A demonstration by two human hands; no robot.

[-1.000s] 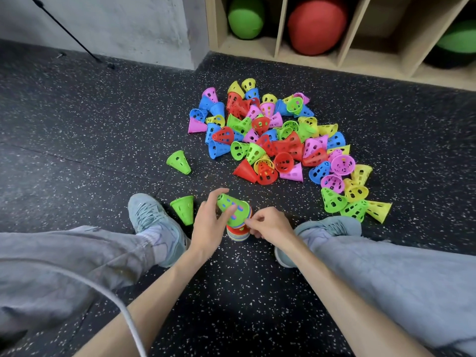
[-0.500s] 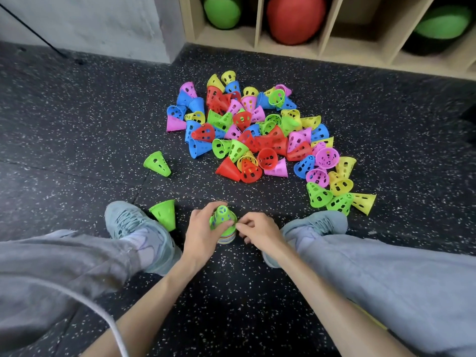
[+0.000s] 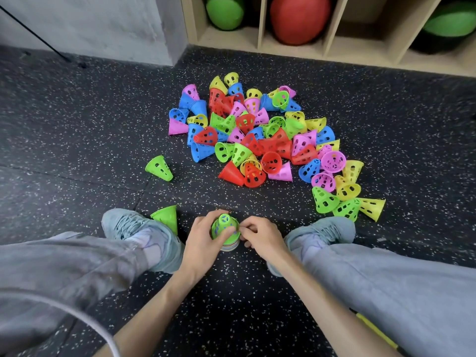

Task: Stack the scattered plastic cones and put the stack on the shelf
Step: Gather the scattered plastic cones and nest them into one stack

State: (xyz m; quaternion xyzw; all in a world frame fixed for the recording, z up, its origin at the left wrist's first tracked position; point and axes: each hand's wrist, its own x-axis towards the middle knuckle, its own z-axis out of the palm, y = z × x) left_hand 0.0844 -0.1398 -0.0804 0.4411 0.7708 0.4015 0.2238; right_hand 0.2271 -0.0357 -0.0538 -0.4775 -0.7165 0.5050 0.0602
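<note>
Both curled round one short stack (image 3: 225, 233) of glossy, perforated plastic cones, green on top, upright on speckled rubber floor (image 3: 77, 130) between two grey shoes: left hand (image 3: 204, 237) cupping, right hand (image 3: 258, 234) pinching. Dozens in the heap (image 3: 260, 140), perhaps fifty. Two green strays. Wooden shelf (image 3: 332, 51) beyond.

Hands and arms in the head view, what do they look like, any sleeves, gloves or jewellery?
Both forearms are bare, with no sleeves in view. The left hand and right hand wear no gloves, and no rings, watch or bands show. A pale cable curves across the lower left, near the left arm.
</note>
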